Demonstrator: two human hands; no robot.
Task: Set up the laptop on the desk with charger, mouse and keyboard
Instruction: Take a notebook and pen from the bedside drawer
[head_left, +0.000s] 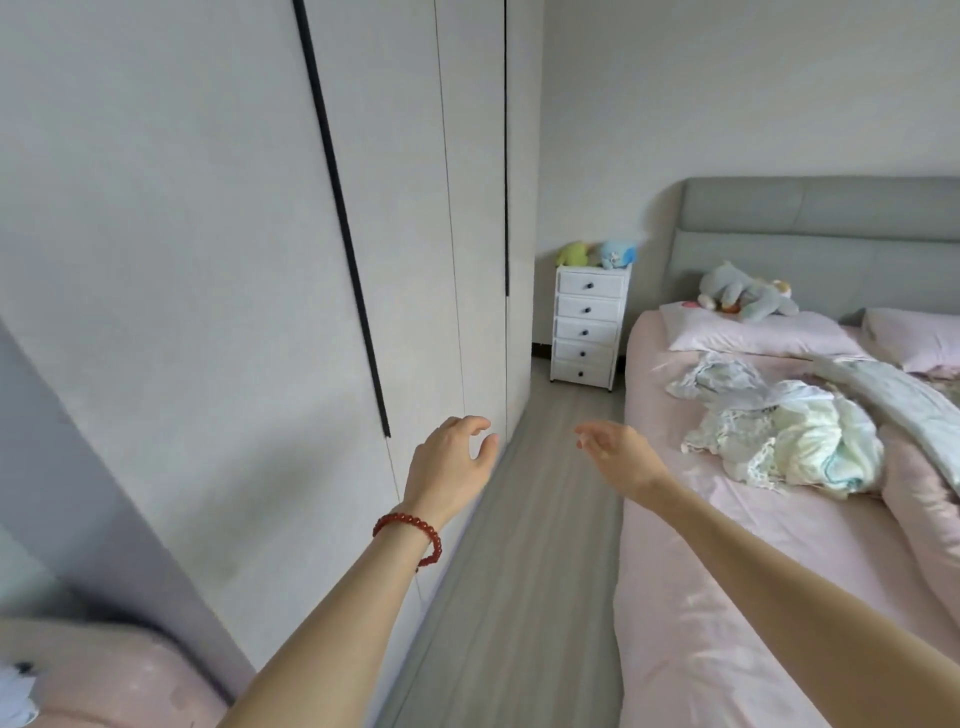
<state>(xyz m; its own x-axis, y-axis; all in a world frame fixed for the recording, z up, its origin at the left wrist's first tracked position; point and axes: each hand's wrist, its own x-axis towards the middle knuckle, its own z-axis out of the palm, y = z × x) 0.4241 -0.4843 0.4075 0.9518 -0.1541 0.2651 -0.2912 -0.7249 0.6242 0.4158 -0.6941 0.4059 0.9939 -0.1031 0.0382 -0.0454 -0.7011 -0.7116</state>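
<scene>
No laptop, charger, mouse, keyboard or desk shows in the head view. My left hand (451, 462) is stretched out in front of me beside the wardrobe, fingers apart and slightly curled, holding nothing; a red bead bracelet (410, 530) circles its wrist. My right hand (615, 451) reaches forward over the strip of floor by the bed's edge, fingers loosely spread and empty.
A tall pale wardrobe (234, 260) with black handle strips fills the left. A pink bed (727, 545) with crumpled bedding (789, 436) and a plush toy (743, 293) lies right. A white drawer chest (589, 327) stands at the aisle's far end. Something pink (119, 680) sits bottom left.
</scene>
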